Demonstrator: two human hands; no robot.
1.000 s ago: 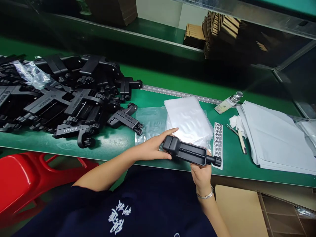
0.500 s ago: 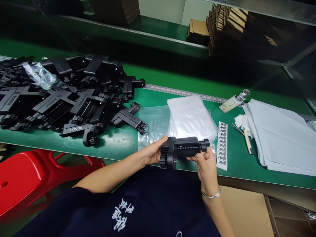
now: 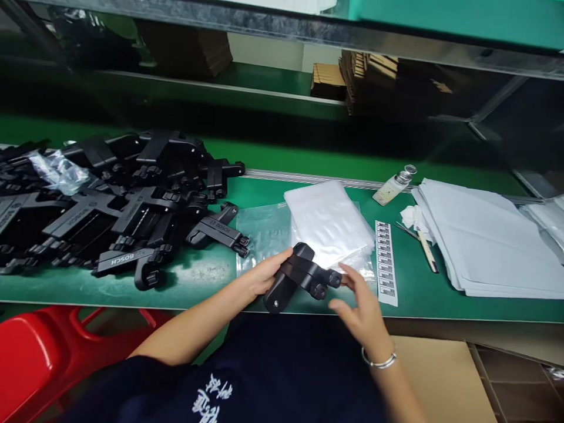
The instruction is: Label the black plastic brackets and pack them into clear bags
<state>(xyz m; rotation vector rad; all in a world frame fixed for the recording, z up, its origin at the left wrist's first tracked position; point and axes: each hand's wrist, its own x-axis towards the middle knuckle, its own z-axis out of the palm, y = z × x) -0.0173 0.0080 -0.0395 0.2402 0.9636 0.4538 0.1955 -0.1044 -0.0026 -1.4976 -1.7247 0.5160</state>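
Note:
My left hand (image 3: 261,277) grips a black plastic bracket (image 3: 296,277) at its left end, above the near edge of the green bench (image 3: 202,276). The bracket is tilted, one end pointing down towards me. My right hand (image 3: 362,309) is just right of it, blurred, fingers spread; whether its fingertips touch the knob end I cannot tell. Behind the bracket lies a stack of clear plastic bags (image 3: 328,220). A strip of barcode labels (image 3: 385,261) lies to the right of the bags.
A large pile of black Bosch brackets (image 3: 118,202) covers the bench's left side. A stack of white sheets (image 3: 489,241), a small bottle (image 3: 394,185) and a pen-like tool (image 3: 427,251) lie right. A red stool (image 3: 48,352) stands lower left, flat cardboard (image 3: 352,76) on the far shelf.
The bracket has been turned from level to tilted, now held by my left hand alone. My right hand has slid off its right end and opened.

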